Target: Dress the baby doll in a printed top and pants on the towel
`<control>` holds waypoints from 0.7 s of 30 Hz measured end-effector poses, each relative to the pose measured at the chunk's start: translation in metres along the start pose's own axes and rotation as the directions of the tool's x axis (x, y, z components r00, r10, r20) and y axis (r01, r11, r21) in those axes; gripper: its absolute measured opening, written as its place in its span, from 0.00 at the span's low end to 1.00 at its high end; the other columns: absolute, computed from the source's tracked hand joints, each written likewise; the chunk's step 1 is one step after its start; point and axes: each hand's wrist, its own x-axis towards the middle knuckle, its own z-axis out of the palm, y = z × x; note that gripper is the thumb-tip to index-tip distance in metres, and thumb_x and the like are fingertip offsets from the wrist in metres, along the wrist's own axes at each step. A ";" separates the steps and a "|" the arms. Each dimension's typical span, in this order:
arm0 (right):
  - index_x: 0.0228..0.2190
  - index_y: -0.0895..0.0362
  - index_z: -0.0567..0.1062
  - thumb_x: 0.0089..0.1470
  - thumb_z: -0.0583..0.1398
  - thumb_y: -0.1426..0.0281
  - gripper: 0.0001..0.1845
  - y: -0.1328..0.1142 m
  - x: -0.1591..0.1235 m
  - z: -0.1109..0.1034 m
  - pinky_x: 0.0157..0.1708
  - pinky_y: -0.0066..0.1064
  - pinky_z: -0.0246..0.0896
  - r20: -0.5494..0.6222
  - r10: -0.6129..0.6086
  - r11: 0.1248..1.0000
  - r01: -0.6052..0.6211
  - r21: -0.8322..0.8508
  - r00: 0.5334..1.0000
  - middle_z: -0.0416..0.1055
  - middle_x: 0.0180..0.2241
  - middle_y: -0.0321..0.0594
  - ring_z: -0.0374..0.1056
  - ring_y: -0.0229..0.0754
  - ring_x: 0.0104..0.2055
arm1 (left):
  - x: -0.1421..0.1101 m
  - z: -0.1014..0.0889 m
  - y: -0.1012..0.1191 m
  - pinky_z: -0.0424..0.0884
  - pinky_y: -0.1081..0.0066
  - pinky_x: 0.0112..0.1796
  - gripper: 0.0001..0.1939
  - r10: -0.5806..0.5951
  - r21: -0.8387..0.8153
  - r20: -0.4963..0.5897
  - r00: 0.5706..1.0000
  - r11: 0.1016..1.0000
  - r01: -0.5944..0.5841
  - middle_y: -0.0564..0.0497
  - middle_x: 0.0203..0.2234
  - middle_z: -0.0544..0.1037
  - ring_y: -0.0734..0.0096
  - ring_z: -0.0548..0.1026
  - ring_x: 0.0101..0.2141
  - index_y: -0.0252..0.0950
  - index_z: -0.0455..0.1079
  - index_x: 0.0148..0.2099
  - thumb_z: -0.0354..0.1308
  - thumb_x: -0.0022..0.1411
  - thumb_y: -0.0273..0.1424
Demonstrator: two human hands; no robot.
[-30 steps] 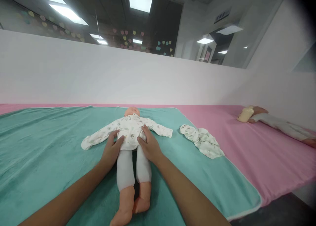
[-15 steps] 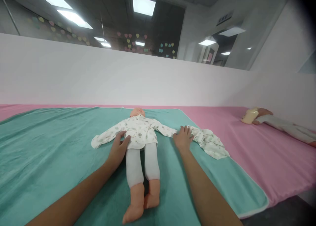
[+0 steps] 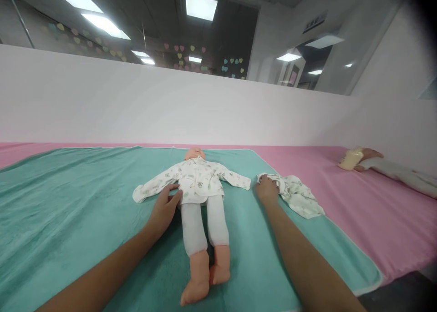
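Observation:
A baby doll (image 3: 193, 275) lies on its back on a green blanket (image 3: 85, 221), its head towards the wall. It wears a white printed baby top (image 3: 196, 182) with the sleeves spread out, and its legs have white cloth on them. At the top's lower left edge rests my left hand (image 3: 166, 207), open, fingers reaching onto the doll's side. My right hand (image 3: 267, 191) is closed with curled fingers on the near end of a crumpled white printed baby garment (image 3: 298, 198), just right of the doll's sleeve. The fingertips are partly hidden there.
Under the blanket lies a pink sheet (image 3: 368, 216). On the right, a pale yellow bottle (image 3: 351, 158) stands against another doll-like figure in light clothing (image 3: 396, 170). A low white wall (image 3: 170, 105) with glass above it runs along the back.
My right hand has moved right, away from the doll's sleeve end, and its fingers have curled onto the crumpled garment. My left hand stays at the doll's side. The view has shifted slightly.

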 end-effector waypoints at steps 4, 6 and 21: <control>0.43 0.61 0.69 0.51 0.52 0.72 0.17 0.006 0.009 0.003 0.42 0.41 0.55 0.008 -0.026 0.999 0.026 0.039 1.000 0.68 0.41 0.51 0.61 0.55 0.47 | -0.006 -0.007 -0.001 0.66 0.69 0.28 0.19 0.026 0.065 0.018 1.000 0.998 -0.027 0.51 0.27 0.73 0.65 0.71 0.28 0.37 0.65 0.48 0.50 0.59 0.43; 0.43 0.60 0.70 0.53 0.51 0.71 0.16 0.004 0.011 0.001 0.41 0.39 0.55 -0.006 -0.029 0.997 0.029 0.066 1.000 0.68 0.41 0.51 0.62 0.52 0.45 | -0.005 -0.006 -0.001 0.66 0.69 0.29 0.17 0.049 0.081 0.010 0.999 0.995 -0.050 0.50 0.28 0.73 0.65 0.71 0.29 0.37 0.65 0.47 0.49 0.59 0.41; 0.35 0.55 0.72 0.51 0.60 0.60 0.13 -0.094 -0.104 -0.094 0.31 0.28 0.57 0.177 -0.770 0.221 -0.003 0.975 0.613 0.68 0.31 0.36 0.63 0.36 0.31 | -0.031 0.005 0.014 0.58 0.57 0.55 0.27 0.670 0.220 0.251 0.699 0.664 -0.715 0.44 0.54 0.64 0.55 0.60 0.55 0.40 0.58 0.57 0.59 0.57 0.36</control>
